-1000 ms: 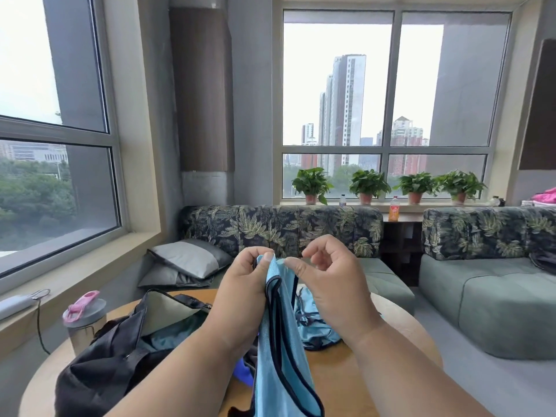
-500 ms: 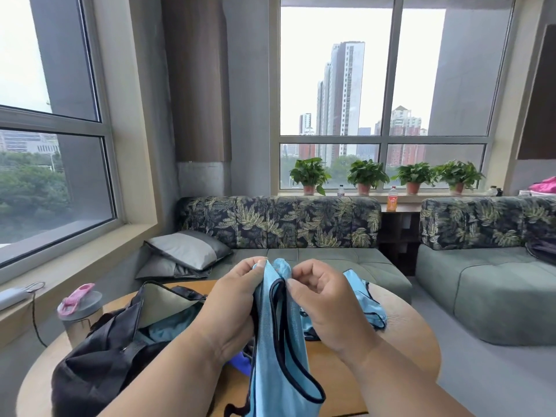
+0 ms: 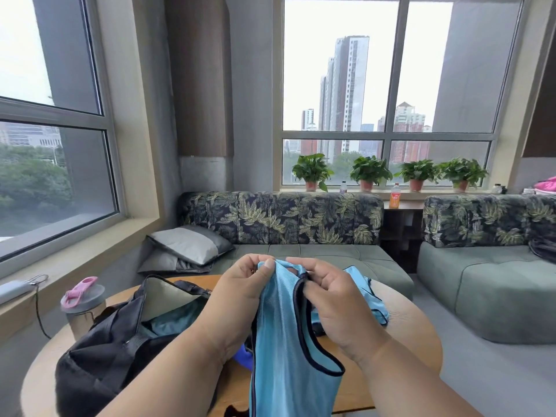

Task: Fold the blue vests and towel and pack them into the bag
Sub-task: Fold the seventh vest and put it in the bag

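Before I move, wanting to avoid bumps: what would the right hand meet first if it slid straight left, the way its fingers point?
The left hand, probably: both pinch the top of the blue vest, and the right hand sits close opposite.

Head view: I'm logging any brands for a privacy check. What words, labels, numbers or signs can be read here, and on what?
No text can be read.
Orange bottle on the windowsill: its label is too small and blurred.
Small bottle between the plants: too small and blurred.
Blue vest, bag and tumbler: no print visible.
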Tool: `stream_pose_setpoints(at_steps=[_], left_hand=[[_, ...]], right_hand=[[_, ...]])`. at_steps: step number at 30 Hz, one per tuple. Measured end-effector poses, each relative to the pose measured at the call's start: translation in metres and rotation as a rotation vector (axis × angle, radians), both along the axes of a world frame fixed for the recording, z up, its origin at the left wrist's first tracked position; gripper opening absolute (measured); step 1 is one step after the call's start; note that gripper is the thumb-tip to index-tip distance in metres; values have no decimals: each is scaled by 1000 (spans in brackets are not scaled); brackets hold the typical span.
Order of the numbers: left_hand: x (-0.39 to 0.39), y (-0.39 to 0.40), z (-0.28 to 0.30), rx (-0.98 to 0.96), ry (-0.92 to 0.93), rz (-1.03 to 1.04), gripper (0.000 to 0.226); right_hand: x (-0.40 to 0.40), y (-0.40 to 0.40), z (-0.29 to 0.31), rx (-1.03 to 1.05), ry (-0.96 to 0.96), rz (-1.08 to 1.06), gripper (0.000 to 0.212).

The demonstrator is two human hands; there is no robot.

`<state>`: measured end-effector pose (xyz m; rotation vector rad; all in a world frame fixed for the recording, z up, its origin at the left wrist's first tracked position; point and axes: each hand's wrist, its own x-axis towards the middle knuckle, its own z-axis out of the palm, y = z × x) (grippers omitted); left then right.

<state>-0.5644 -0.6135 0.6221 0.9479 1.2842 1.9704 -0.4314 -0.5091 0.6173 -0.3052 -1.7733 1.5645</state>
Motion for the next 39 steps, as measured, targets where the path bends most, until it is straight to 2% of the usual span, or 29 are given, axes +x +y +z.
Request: stream_pose_setpoints(at_steps=[6, 8, 12, 16, 20, 24, 27, 29, 31, 35, 39], left_hand=[[6, 4, -9, 44, 47, 183, 13], [9, 6, -11, 82, -40, 223, 13], [24, 12, -15, 121, -318, 158, 11], [29, 20, -18, 135, -399, 214, 11], [24, 28, -20, 111, -376, 278, 8], [27, 29, -21, 100, -346, 303, 8], [24, 30, -23, 89, -308, 358, 10], [22, 30, -22, 96, -322, 371, 9], [21, 31, -20, 98, -308, 385, 8], [22, 31, -16, 112, -247, 407, 9], [22, 30, -16, 107, -250, 404, 10]], right_hand=[[-2, -2, -2, 57, -16, 44, 29], [-4, -7, -5, 54, -19, 71, 29], [-10, -17, -7, 22, 4, 77, 28], [-14, -21, -11, 83, -29, 58, 28], [-15, -20, -13, 124, -41, -39, 29], [-18, -16, -22, 206, 8, -333, 18], [-19, -10, -30, 356, 25, -467, 31], [-19, -9, -32, 435, 22, -494, 30], [-19, -11, -34, 471, 24, -491, 19], [-16, -13, -34, 459, -8, -406, 4], [-17, -12, -34, 418, -4, -387, 21]])
